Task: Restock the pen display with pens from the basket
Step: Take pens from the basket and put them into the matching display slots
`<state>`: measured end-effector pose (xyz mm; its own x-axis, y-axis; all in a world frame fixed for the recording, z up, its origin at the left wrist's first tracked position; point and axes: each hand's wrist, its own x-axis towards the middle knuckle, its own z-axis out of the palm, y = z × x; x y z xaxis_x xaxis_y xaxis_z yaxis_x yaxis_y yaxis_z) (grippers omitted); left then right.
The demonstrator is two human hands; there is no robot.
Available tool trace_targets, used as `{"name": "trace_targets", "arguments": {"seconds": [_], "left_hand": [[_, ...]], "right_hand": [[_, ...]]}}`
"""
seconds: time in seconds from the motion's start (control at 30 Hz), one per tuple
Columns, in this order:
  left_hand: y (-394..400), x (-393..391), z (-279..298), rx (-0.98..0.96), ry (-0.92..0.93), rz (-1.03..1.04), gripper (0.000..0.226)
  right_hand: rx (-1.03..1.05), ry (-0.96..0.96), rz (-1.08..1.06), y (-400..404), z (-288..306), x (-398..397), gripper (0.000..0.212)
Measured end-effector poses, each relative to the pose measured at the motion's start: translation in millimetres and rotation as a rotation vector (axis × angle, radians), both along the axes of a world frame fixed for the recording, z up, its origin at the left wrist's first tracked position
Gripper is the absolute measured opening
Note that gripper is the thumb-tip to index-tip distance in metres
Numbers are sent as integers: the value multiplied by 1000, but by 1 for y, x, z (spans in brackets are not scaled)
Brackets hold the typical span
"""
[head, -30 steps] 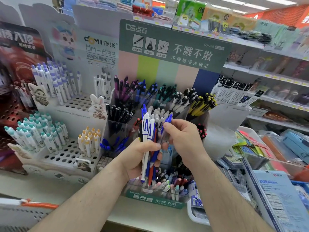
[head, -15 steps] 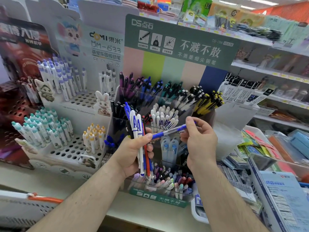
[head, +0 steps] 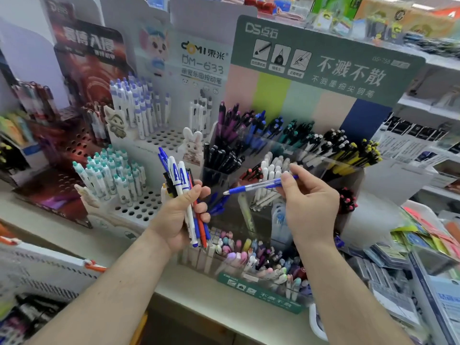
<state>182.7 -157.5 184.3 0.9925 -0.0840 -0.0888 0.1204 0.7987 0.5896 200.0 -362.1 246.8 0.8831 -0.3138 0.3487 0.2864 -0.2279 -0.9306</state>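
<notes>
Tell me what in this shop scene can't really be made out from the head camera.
- The basket, head view: cut off by the left edge and blurred; its contents are unseen.
- The bundle of pens: the left hand wraps their middles, so an exact count is impossible.
- The blue pen pinched by the right hand: its print is too small and blurred.
- The front pen tray: motion blur smears the label.

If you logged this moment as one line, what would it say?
left hand: grips pen bundle | right hand: pinches blue pen | display: pen not yet placed
</notes>
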Motion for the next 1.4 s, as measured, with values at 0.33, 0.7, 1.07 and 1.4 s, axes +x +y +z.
{"name": "trace_targets", "arguments": {"seconds": [0.33,0.7,1.07,1.4], "left_hand": [[21,-10,-8,15,-8,7,67],[22,-22,-5,138,7,-46,35],[16,-28,-7,158,-24,-139,59],[-7,-26,4,266,42,-182,37]], "right_hand": [[-355,-108,49,49,-24,16,13],[-1022,164,219,104,-48,45,18],[-1100,291,252,108,-28,46,20],[-100,427,566,73,4,-7,11]]}}
